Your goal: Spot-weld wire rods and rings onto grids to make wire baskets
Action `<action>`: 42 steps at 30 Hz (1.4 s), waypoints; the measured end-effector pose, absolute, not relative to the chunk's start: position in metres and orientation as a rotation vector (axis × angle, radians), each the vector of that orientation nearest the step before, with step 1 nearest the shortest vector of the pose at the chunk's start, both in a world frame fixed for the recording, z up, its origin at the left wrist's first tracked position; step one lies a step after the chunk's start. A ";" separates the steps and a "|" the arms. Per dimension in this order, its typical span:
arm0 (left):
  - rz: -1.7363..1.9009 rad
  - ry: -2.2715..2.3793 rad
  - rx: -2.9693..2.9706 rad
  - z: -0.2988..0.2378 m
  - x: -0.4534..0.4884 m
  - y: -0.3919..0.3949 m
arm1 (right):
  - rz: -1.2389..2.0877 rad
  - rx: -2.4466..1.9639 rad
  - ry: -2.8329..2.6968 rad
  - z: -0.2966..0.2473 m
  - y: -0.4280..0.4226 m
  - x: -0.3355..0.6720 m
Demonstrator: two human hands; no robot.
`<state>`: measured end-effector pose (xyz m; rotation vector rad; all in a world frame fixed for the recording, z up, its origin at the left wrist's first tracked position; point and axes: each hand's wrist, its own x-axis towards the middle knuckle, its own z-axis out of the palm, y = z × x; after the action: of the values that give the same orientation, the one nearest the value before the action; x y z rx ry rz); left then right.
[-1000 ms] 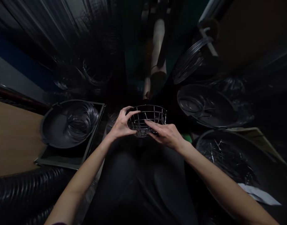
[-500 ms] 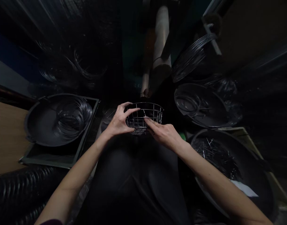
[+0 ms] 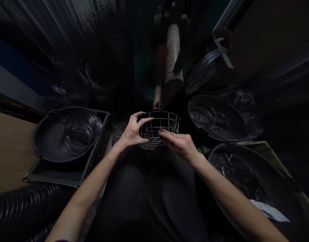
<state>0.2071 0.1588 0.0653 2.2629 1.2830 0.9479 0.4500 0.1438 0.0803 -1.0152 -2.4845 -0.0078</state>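
A round wire basket (image 3: pixel 169 125) of thin shiny metal is held upright in front of the machine, above my lap. My left hand (image 3: pixel 133 131) grips its left side, with the thumb low and the fingers curled over the upper wires. At the near right side, my right hand (image 3: pixel 178 143) has its fingers pressed together against the basket's wires. A short wire piece may be between those fingertips, but it is too small and dark to make out. The underside of the basket is partly hidden.
Wire coils (image 3: pixel 83 131) lie in a black basin (image 3: pixel 52 141) on a crate at left. Wire rings sit in another basin (image 3: pixel 230 131) at right. Nearer, a large basin (image 3: pixel 277 188) holds short wire pieces (image 3: pixel 241 174) and white paper (image 3: pixel 270 210). A machine cylinder (image 3: pixel 172 50) stands ahead.
The view has shifted slightly, so surroundings sit lower. The basket and both hands appear a little farther right. My right fingers have moved slightly along the basket's near side; the left grip stays the same.
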 end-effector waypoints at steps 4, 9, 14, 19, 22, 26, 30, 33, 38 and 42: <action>0.917 1.268 2.278 0.066 0.205 0.165 | 0.051 -0.988 -2.451 0.080 0.148 0.448; 0.964 1.231 2.267 0.068 0.203 0.160 | -0.003 -0.904 -2.402 0.083 0.145 0.446; 0.990 1.197 2.280 0.073 0.202 0.166 | -0.017 -0.854 -2.379 0.088 0.150 0.447; 0.937 1.194 2.281 0.081 0.202 0.183 | -0.014 -0.853 -2.337 0.089 0.162 0.445; 0.939 1.199 2.272 0.084 0.202 0.188 | -0.044 -0.846 -2.324 0.090 0.167 0.444; 0.936 1.207 2.260 0.085 0.201 0.192 | -0.060 -0.846 -2.321 0.089 0.173 0.443; 0.917 1.204 2.277 0.085 0.200 0.196 | -0.006 -0.931 -2.346 0.088 0.177 0.441; 0.910 1.197 2.299 0.085 0.199 0.198 | 0.048 -1.012 -2.367 0.088 0.173 0.442; 0.916 1.216 2.290 0.087 0.200 0.201 | 0.038 -1.247 -2.168 0.089 0.157 0.446; 0.914 1.263 2.243 0.090 0.200 0.213 | 0.022 -1.319 -1.989 0.088 0.161 0.443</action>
<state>0.2003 0.2127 0.0904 2.2425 1.2627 0.9140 0.4431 0.1607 0.0882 -1.3185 -1.9894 0.0217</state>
